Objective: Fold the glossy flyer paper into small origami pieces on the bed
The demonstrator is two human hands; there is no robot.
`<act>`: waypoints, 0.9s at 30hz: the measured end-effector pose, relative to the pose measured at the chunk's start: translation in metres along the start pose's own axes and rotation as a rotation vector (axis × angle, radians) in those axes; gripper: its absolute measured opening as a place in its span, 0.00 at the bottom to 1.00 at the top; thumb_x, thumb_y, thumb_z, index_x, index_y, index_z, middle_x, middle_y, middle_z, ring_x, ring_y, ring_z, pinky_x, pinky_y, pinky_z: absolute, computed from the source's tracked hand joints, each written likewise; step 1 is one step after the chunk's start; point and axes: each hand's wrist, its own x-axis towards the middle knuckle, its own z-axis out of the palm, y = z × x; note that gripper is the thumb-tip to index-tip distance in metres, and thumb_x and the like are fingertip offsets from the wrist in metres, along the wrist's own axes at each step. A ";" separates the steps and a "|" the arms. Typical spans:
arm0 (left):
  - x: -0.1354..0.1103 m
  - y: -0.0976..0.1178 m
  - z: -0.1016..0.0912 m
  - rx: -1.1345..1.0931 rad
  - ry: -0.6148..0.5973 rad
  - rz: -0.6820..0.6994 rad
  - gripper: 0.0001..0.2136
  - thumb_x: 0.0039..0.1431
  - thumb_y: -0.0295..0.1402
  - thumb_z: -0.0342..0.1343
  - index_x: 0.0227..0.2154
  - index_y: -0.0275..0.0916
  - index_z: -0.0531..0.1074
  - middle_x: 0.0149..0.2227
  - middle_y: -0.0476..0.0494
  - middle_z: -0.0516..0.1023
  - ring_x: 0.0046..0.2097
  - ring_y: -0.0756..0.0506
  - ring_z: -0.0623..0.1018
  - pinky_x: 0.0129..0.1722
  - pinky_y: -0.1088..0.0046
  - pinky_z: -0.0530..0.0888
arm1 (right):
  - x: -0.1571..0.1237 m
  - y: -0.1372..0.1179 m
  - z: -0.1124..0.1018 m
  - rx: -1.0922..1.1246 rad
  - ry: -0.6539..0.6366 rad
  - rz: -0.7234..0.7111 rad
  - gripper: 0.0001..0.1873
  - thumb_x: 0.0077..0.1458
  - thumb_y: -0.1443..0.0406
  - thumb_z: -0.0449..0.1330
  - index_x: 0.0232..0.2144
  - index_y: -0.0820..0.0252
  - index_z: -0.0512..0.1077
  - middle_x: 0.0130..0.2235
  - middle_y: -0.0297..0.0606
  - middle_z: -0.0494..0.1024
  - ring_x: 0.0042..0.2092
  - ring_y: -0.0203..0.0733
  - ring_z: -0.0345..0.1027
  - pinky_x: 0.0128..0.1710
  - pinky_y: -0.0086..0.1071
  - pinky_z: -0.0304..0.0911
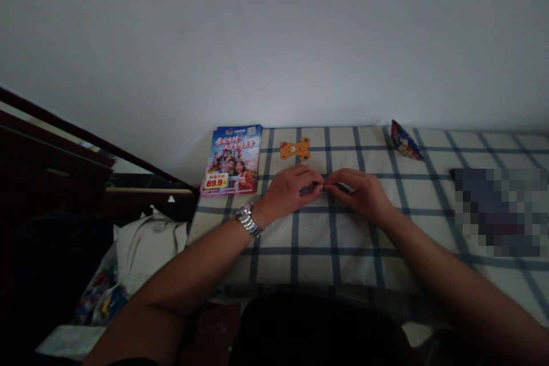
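Observation:
My left hand (pixel 288 190) and my right hand (pixel 359 193) meet at the middle of a table under a checked cloth (pixel 326 240). Both pinch a small folded piece of printed paper (pixel 319 187) between their fingertips, pressed low against the cloth. The paper is mostly hidden by my fingers. A metal watch (pixel 249 219) sits on my left wrist.
A stack of colourful leaflets (pixel 233 160) lies at the table's far left corner. An orange bear print (pixel 295 149) marks the cloth. A folded paper shape (pixel 405 141) stands at the far right, by the white wall. A blurred dark patch (pixel 500 211) lies right. Bags sit lower left.

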 end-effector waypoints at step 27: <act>0.001 -0.001 0.000 0.027 0.005 -0.009 0.04 0.72 0.33 0.57 0.42 0.41 0.76 0.41 0.47 0.80 0.45 0.47 0.79 0.47 0.68 0.78 | -0.001 0.004 0.001 -0.004 0.011 0.010 0.05 0.68 0.63 0.63 0.40 0.54 0.79 0.40 0.38 0.86 0.42 0.45 0.81 0.44 0.39 0.76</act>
